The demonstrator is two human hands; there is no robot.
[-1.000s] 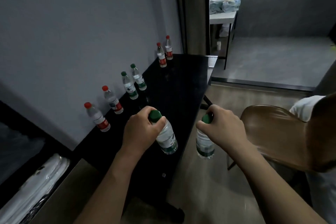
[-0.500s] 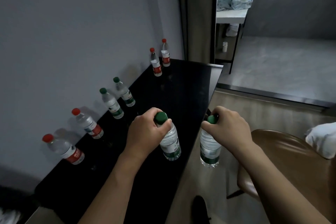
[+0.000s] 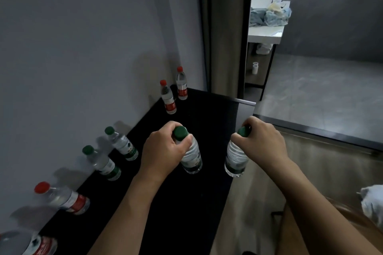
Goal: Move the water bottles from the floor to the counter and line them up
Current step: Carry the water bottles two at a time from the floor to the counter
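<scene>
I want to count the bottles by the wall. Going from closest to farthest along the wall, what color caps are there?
Nearest bottle, cap cut off, red label → red cap → green cap → green cap → red cap → red cap, farthest.

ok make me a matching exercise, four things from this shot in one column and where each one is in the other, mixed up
Things:
1. green-capped clear plastic bottle with green label
2. second green-capped clear plastic bottle
3. far pair of red-capped bottles
4. crumpled blue cloth

Places:
A. on the white table beyond the doorway
B. gripped by the left hand
C. far end of the black counter
D. gripped by the right hand

Pairs: 1-B, 2-D, 3-C, 4-A
</scene>
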